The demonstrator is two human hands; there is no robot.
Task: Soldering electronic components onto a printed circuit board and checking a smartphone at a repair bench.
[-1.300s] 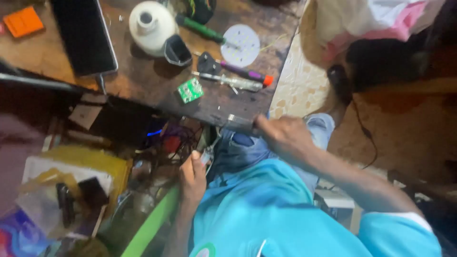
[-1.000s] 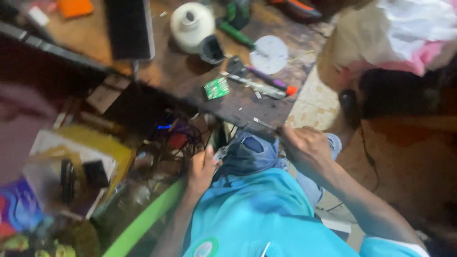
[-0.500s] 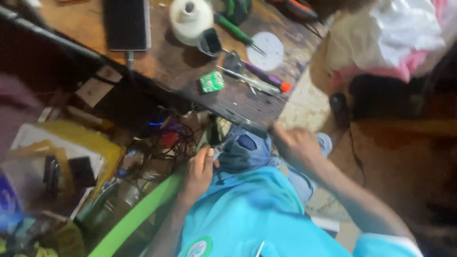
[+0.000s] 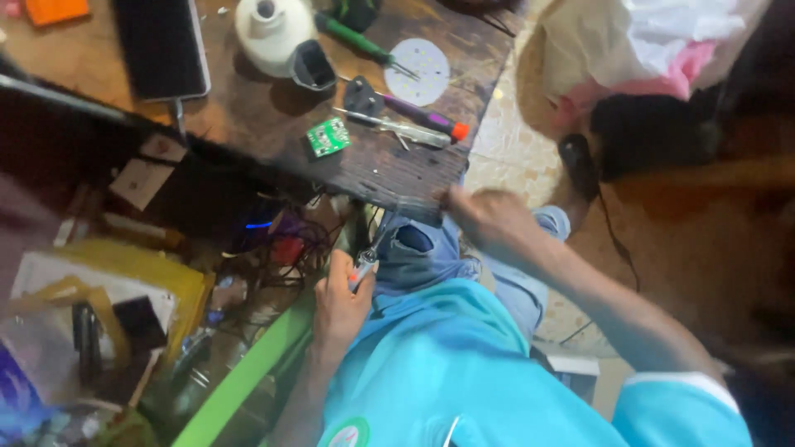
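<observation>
Since the earlier frame, right hand (image 4: 489, 217) stays at the near table (image 4: 389, 170) edge, grip state unclear. Left hand (image 4: 341, 305), below the table beside the knee, is closed around a slim screwdriver (image 4: 366, 263).

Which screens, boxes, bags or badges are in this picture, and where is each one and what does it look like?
Phone: flat on the wooden table's far left, a dark rectangle with its screen off.
Round badge: on the light-blue shirt's chest at the bottom edge, green ring around white.
Yellow box: low on the left under the table, flat, white inside.
Bags: top right on the floor, tan, white and pink.
</observation>
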